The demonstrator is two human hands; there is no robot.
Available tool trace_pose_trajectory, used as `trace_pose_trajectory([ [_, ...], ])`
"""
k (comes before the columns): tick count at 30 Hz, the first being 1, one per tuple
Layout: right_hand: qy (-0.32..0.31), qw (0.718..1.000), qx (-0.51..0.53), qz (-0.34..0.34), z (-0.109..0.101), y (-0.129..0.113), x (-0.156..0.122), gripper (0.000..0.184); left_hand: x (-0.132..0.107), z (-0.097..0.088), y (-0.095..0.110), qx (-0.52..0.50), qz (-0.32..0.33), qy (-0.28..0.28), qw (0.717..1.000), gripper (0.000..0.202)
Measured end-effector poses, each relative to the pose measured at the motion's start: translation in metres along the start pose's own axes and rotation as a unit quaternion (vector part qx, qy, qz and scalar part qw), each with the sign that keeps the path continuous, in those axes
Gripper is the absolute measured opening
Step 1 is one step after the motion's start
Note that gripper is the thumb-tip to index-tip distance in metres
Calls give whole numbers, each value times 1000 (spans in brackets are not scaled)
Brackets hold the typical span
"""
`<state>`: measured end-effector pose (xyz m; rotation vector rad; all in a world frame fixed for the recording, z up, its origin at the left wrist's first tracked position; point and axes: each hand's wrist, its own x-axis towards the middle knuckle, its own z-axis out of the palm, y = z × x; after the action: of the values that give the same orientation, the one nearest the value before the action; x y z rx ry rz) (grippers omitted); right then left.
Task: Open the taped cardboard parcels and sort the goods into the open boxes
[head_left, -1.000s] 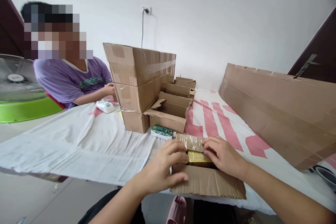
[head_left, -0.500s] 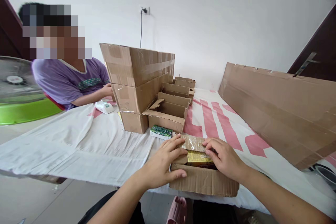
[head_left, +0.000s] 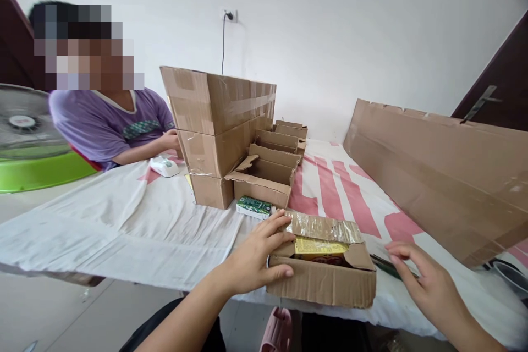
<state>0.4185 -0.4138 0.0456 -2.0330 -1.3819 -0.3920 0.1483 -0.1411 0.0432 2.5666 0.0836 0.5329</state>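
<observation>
A small cardboard box (head_left: 322,285) stands at the table's near edge, its top partly uncovered. A yellow printed packet (head_left: 319,246) shows inside it. Along the far side, a raised flap (head_left: 325,227) carries shiny clear tape. My left hand (head_left: 259,253) holds the box's left side, thumb on the front panel and fingers towards the flap. To the right of the box, my right hand (head_left: 424,278) is at a slim dark green object (head_left: 385,265) on the cloth. Its thumb and forefinger are apart around that object, whose kind I cannot make out.
Stacked taped cartons (head_left: 231,104) stand beyond the box, with several open cartons (head_left: 270,170) beside them. A green-and-white packet (head_left: 253,207) lies near. A large cardboard sheet (head_left: 437,176) leans at right. Across the table sits a person (head_left: 111,126), near a white device (head_left: 164,166).
My right hand has let go of the box's flap and moved right to the dark green object. My left hand stays on the box.
</observation>
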Motion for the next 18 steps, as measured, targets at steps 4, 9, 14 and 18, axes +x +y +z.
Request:
trace_pose_trajectory([
  [4,-31,995,-79,-45,5,41,-50,16,1,0,1,5,-2,0,1000,55],
  [9,-160,981,-105,-22,29,55,-95,26,2,-1,3,16,4,-3,1000,52],
  [14,-201,974,-104,15,30,46,-101,16,1,1,3,12,16,13,1000,50],
  [18,-227,966,-118,26,27,45,-95,14,0,1,3,8,19,15,1000,51],
])
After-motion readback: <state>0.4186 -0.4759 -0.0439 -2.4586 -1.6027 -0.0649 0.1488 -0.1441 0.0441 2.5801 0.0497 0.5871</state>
